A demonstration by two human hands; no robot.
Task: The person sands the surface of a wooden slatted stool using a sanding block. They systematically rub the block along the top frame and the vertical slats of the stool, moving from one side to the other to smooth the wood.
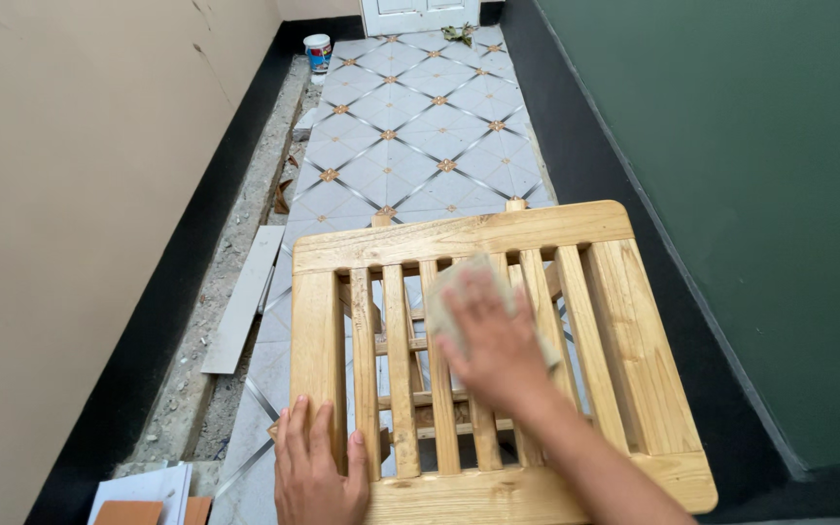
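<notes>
Left hand (318,467) flat on slatted frame (498,360); right hand (493,340) pressing sandpaper (464,282)

A tiled floor (420,117) is carrying everything here, its pale grey tiles crossing in a diamond pattern with small orange-brown stars at the joints. A slatted wooden furniture piece (483,360) is standing on it in the foreground, two leg ends showing at its far edge. A strip of rough concrete (245,272) is running along the floor's left side, and a loose grey tile plank (243,297) is lying across its edge. A small paint pot (318,52) is sitting at the far left corner. Some dry leaves (459,34) are lying near the white door.
</notes>
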